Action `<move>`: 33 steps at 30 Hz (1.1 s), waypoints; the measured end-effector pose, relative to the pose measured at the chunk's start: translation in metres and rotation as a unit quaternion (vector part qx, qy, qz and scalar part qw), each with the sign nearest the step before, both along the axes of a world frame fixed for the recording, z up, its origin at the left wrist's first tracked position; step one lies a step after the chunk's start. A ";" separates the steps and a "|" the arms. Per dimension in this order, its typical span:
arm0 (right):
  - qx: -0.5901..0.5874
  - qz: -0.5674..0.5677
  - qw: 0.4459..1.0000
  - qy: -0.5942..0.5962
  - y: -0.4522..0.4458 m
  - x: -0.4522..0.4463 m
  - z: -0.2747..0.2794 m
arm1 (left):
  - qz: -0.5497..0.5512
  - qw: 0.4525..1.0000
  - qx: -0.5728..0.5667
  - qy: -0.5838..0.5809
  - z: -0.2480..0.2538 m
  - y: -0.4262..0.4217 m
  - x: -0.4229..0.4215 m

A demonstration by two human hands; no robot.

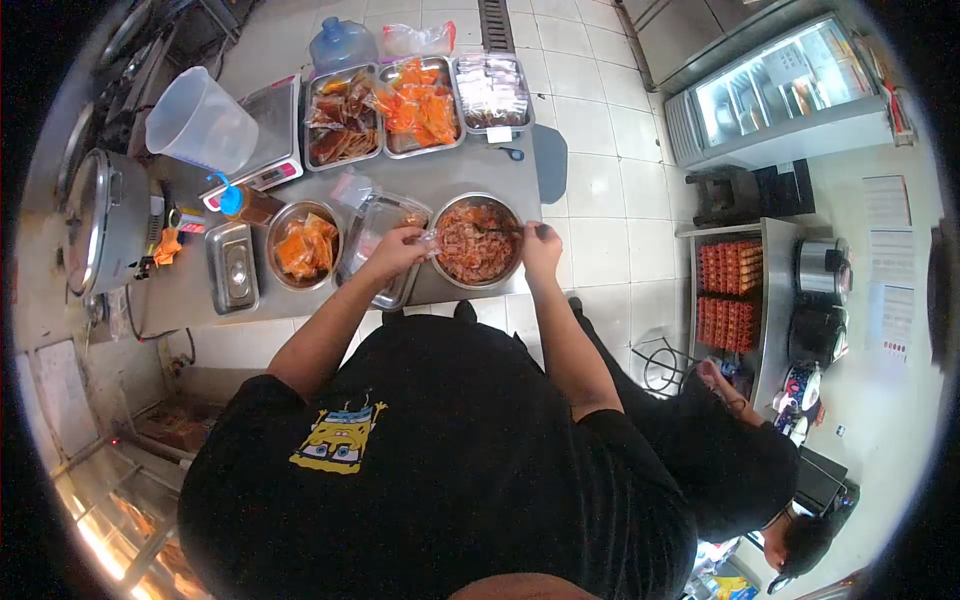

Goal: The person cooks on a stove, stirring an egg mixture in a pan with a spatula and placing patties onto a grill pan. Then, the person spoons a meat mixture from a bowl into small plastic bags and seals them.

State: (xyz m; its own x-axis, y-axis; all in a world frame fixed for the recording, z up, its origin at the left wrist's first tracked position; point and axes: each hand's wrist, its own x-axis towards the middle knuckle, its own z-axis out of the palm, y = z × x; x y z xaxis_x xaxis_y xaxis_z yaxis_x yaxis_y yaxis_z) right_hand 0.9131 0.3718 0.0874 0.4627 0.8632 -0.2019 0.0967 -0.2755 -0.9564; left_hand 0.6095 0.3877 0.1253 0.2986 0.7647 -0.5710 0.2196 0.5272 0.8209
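Bowl (pixel 480 287): meat (pixel 470 256), by the worktop's (pixel 450 172) near right corner.
Left hand (pixel 400 248): my grip pinches clear plastic (pixel 431 243).
Right hand (pixel 541 252): my grip, clamped on dark handle (pixel 543 232).

The place is a commercial-style kitchen. A steel worktable (pixel 475 166) bears a weighing scale (pixel 278 135) and 3 metal trays (pixel 422 154) of food, and a lit glass-fronted refrigerator (pixel 780 85) stands across a white-tiled floor (pixel 595 190) with a drain grate (pixel 495 25). Near the worktable's left end sits a large metal pot (pixel 115 220).
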 end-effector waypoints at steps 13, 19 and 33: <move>0.033 -0.141 0.938 0.314 -0.019 0.024 0.015 | 0.017 0.998 -0.008 -0.056 -0.014 0.015 -0.001; 0.019 -0.125 0.922 0.367 -0.022 0.033 0.042 | 0.008 0.980 -0.120 -0.157 -0.008 0.030 0.016; 0.029 -0.094 0.931 0.352 -0.037 0.037 0.075 | -0.029 0.954 -0.174 -0.241 0.006 0.040 0.046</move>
State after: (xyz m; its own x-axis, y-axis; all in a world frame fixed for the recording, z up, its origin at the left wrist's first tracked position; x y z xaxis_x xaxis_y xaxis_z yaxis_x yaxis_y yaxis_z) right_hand 0.9504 0.3349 0.1624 0.3774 0.7990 -0.4680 -0.6041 -0.1706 -0.7784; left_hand 0.6552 0.4278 0.1316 0.6270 0.5283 -0.5725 -0.1017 0.7841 0.6122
